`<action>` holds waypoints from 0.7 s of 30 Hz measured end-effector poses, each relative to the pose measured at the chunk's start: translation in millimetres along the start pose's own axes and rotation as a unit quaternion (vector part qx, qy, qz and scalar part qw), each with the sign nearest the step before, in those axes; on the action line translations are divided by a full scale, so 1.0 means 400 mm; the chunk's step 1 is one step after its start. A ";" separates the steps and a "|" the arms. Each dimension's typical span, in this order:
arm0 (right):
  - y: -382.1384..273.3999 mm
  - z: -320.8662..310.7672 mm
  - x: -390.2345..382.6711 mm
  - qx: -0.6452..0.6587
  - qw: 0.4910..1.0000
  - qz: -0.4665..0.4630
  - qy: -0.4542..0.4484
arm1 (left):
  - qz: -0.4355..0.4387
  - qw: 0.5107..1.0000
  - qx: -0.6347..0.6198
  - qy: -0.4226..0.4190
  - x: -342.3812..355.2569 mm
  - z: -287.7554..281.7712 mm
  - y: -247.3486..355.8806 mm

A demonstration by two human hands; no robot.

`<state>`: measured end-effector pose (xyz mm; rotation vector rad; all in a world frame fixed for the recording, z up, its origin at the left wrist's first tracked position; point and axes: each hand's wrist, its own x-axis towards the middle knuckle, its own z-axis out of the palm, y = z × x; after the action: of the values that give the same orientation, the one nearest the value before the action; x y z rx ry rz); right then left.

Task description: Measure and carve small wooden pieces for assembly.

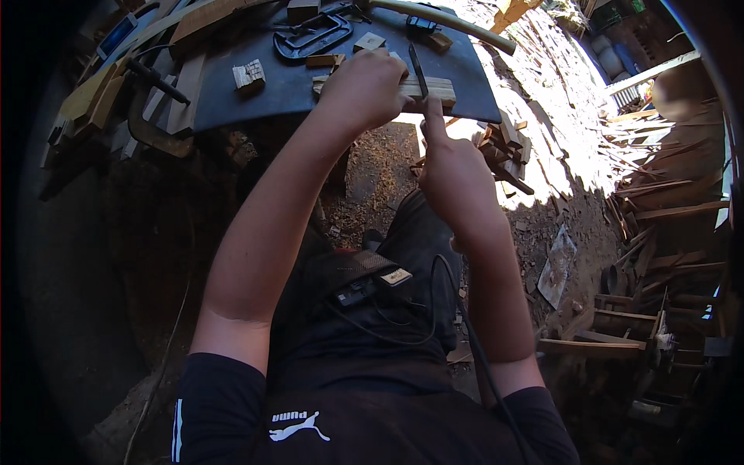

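A pale wooden strip (440, 93) lies crosswise at the near edge of the dark worktop (232, 108). My left hand (360, 89) is closed on the strip's left part, knuckles up, its fingertips mostly hidden. My right hand (457, 178) grips a narrow dark bladed tool (419, 70), its index finger stretched along the tool toward the strip; the handle is hidden under the hand. The blade crosses the strip just right of my left hand. A small pale block (370, 42) sits just beyond my left hand, and a grooved block (249, 76) lies to its left.
A black C-clamp (310, 39), a long pole (457, 27) and small blocks share the worktop. Boards (186, 93) and another clamp (159, 136) line its left side. Wood offcuts (666, 209) pile up at the right. A cable (473, 333) runs down past my right arm.
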<state>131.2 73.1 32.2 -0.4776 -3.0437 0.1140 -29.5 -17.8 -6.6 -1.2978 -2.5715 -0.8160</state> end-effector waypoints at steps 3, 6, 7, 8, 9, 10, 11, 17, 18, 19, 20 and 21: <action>0.003 -0.026 -0.110 0.019 0.992 0.061 -0.106 | 0.008 0.999 0.013 0.032 -0.012 0.007 0.010; 0.010 -0.032 -0.041 -0.005 1.000 0.003 -0.023 | -0.015 1.000 -0.009 -0.025 0.007 -0.039 0.022; 0.019 -0.022 0.023 0.017 1.000 -0.004 -0.012 | -0.001 1.000 -0.015 0.000 0.016 -0.012 0.004; 0.018 -0.006 0.065 0.042 0.999 -0.017 -0.001 | 0.002 1.000 -0.015 -0.003 0.012 -0.012 0.001; 0.015 0.010 0.065 0.030 0.999 -0.007 0.011 | 0.015 1.000 -0.009 0.007 0.007 -0.011 0.000; 0.011 0.024 0.037 0.032 0.999 -0.004 0.012 | 0.027 0.999 -0.004 0.018 0.004 -0.009 0.002; -0.007 0.039 -0.010 0.036 0.999 0.030 -0.009 | 0.022 1.000 -0.008 0.003 0.005 -0.006 -0.005; -0.005 0.081 -0.036 0.035 0.998 0.046 0.020 | 0.032 0.999 -0.025 0.013 0.013 -0.014 0.002; -0.006 0.081 0.011 0.034 0.997 0.020 0.063 | 0.023 0.999 -0.026 0.016 0.009 -0.017 -0.002; 0.007 0.089 0.025 0.037 0.996 0.015 0.077 | 0.022 0.999 -0.028 0.024 0.009 -0.014 0.002; 0.006 0.107 0.031 0.047 0.995 0.004 0.091 | 0.020 0.999 -0.024 0.021 0.003 -0.011 -0.002; 0.000 0.116 0.001 0.049 0.995 0.003 0.091 | 0.029 0.999 -0.023 0.027 0.002 -0.010 -0.008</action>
<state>127.5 70.4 -14.1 -0.4615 -2.8432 0.2076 -32.9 -21.0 -4.3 -1.3379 -2.4758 -0.8913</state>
